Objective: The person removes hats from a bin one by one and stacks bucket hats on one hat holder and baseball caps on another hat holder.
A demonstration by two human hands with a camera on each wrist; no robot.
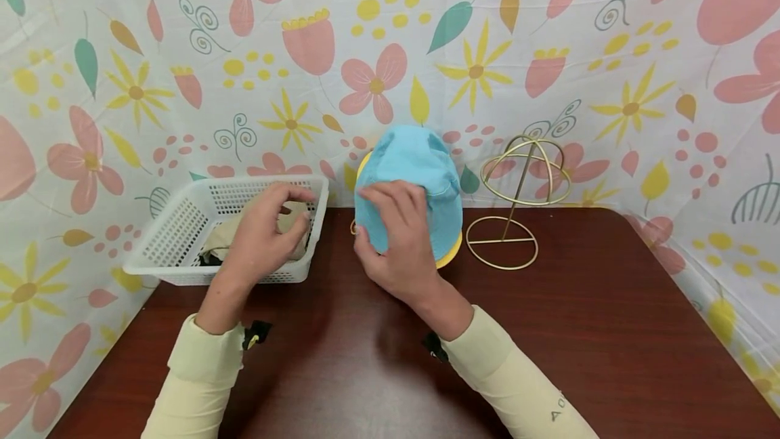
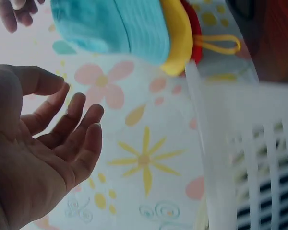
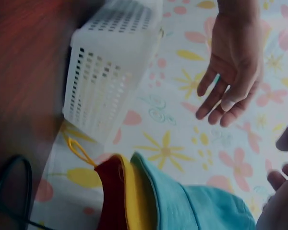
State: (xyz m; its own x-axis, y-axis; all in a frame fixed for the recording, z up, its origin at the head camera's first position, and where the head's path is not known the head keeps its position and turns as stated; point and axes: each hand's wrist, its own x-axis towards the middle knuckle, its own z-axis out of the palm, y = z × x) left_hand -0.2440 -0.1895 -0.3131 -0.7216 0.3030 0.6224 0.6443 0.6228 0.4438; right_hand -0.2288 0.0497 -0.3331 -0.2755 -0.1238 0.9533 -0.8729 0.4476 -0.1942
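Note:
A light blue bucket hat [image 1: 411, 154] is at the back of the table, its crown toward me. Layered behind its brim are a yellow brim [image 3: 138, 196] and a dark red one [image 3: 111, 191], with a yellow cord loop [image 2: 221, 46] sticking out. My right hand [image 1: 399, 249] is in front of the blue hat and overlaps it in the head view, fingers loosely bent and holding nothing. The left hand [image 1: 262, 236] hovers over the right part of a white basket [image 1: 228, 185], fingers relaxed and curved, with nothing between them. Beige cloth [image 1: 222, 236] lies inside the basket.
A gold wire stand [image 1: 521, 188] with a domed top and round base stands right of the hats. Near the hats, a dark wire loop [image 3: 30, 182] lies low in the right wrist view. A flowered cloth [image 1: 378, 12] hangs behind the brown table [image 1: 609, 330].

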